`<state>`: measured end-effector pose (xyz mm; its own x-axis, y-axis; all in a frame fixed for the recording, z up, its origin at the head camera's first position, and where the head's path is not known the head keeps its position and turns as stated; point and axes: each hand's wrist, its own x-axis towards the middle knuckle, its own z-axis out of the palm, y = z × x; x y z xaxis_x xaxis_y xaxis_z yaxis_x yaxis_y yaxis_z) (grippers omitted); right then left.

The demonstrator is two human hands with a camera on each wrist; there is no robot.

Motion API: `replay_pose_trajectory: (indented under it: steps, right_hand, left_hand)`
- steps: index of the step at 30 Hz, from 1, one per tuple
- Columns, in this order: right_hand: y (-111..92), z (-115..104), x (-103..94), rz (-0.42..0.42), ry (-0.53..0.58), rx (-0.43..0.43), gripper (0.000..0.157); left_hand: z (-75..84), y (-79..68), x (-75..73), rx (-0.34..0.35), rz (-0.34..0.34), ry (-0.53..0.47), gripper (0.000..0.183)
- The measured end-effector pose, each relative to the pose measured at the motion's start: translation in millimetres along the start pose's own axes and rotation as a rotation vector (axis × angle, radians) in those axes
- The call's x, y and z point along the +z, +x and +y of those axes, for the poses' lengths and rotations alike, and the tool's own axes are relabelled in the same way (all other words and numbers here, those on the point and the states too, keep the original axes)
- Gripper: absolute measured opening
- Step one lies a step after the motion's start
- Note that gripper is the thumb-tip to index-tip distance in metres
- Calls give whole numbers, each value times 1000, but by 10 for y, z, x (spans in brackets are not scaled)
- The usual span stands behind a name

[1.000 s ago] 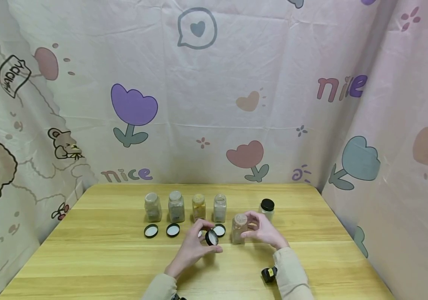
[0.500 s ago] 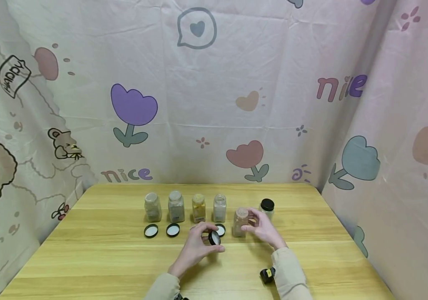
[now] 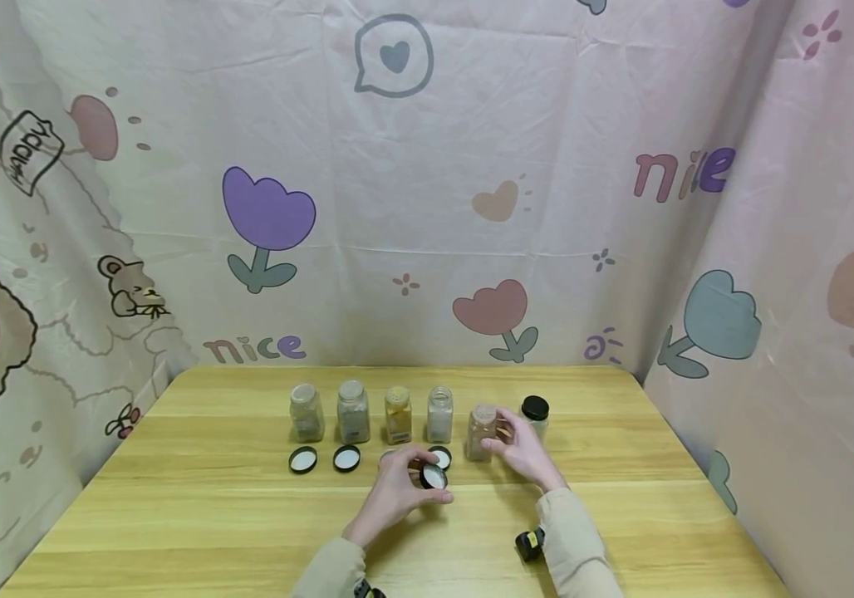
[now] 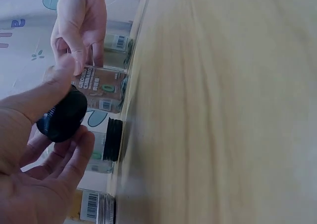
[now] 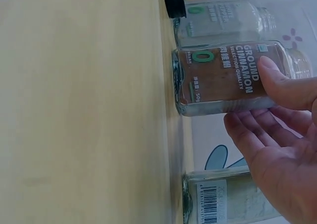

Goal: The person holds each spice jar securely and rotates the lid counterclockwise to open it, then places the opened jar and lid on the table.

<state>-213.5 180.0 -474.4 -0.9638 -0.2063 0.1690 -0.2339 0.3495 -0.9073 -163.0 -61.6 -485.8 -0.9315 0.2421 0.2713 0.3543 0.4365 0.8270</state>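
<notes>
In my right hand (image 3: pixel 522 448) is a square glass spice jar (image 3: pixel 480 442), gripped near its top with thumb and fingers. Its label reads ground cinnamon in the right wrist view, where brown powder (image 5: pixel 215 78) shows through the glass. The jar stands upright, uncapped, its base close over the tabletop. My left hand (image 3: pixel 400 488) pinches a round black lid (image 3: pixel 434 477) between thumb and fingers, in front and to the left of that jar. In the head view the lid's white inner face is visible; the left wrist view shows its black outside (image 4: pixel 64 116).
Several uncapped jars stand in a row at the back, among them a yellow one (image 3: pixel 399 417) and a clear one (image 3: pixel 439 418). Black lids (image 3: pixel 303 460) lie before them, one partly behind my left hand. A black-capped jar (image 3: pixel 535 410) stands behind my right hand.
My right hand has moved the cinnamon jar back, slightly right, toward the row. My left hand has shifted a little right, turning the lid's white inside further upward.
</notes>
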Motion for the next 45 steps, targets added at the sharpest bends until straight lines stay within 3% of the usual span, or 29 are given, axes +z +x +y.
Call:
replay_pose_trajectory:
  steps: [11,18,24,30,37,45]
  right_hand:
    - [120,-89,94,72,-155,-3,55]
    - [158,-96,124,83,-147,-10,57]
    - [180,-93,106,86,-212,-38,57]
    - [146,-125,88,96,-154,-32,65]
    - [105,-221,43,281,-26,-134,65]
    - [75,-206,11,497,151,-273,53]
  left_hand:
    - [23,14,69,22,-28,20,50]
    - [42,26,119,4,-33,32,53]
    - [61,61,159,6,10,53,51]
    - [88,108,200,25,31,68,51]
    - [106,177,247,29,-12,78,53]
    - [142,273,280,15,-88,101,47]
